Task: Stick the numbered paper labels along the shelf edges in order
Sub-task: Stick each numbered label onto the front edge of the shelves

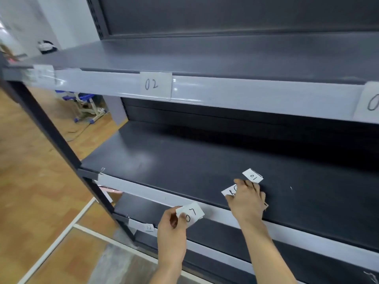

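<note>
Bearing the handwritten number 07, a paper label (189,214) is pinched at its left corner between the thumb and curled fingers of the left hand (172,228), and is held tilted just in front of the pale edge strip (143,191) of the middle shelf (164,160). Whether the paper touches the strip cannot be told. To its right, on the dark surface of that shelf, a label marked 08 (230,190) is partly covered by the right hand (247,199), whose fingers are laid out fairly straight and spread over it, palm down, with nothing seen to be gripped. Just beyond those fingertips a small stack of labels (252,176) is seen, with 10 written on the top sheet, close to the hand. On the strip of the top shelf edge (246,93) a label marked 02 (155,85) is fixed upright, and a second label (369,103) is cut off by the right border, so only a 0 is legible. A small label marked 12 (149,227) is fixed on the lowest shelf edge (133,222), just left of the left hand. Wooden flooring (30,181) is visible beside the rack.
</note>
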